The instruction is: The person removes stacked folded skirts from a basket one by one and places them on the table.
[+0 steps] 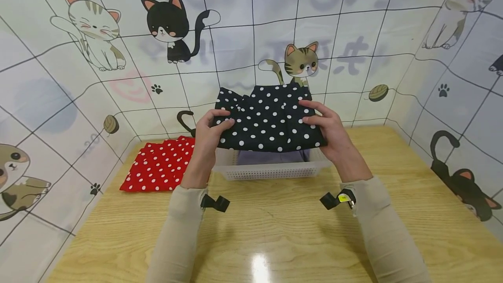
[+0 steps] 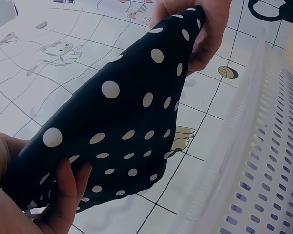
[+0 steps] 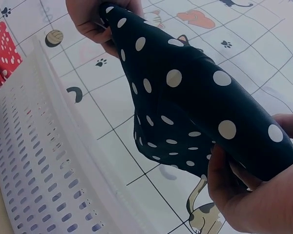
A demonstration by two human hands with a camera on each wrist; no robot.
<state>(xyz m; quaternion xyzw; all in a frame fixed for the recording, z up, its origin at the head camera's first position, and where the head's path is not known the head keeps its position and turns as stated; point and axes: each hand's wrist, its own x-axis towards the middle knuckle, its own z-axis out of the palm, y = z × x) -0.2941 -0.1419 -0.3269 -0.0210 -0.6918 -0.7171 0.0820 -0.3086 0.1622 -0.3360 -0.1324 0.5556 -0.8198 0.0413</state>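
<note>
A folded black cloth with white polka dots (image 1: 267, 119) is held up between both hands, above the front of a white plastic basket (image 1: 271, 172). My left hand (image 1: 210, 132) grips its left end, fingers and thumb pinching the fabric. At the opposite end my right hand (image 1: 328, 130) holds it the same way. The cloth (image 2: 122, 102) hangs stretched between the hands in the left wrist view, its lower part sagging. In the right wrist view the right hand's fingers (image 3: 222, 170) curl around the near edge. Inside the basket lies greyish-purple fabric (image 1: 273, 157), partly hidden by the cloth.
A folded red cloth with white dots (image 1: 159, 167) lies on the wooden table (image 1: 271, 222), left of the basket. Behind the table and at both sides stand walls (image 1: 243, 47) covered with a cat-and-grid print.
</note>
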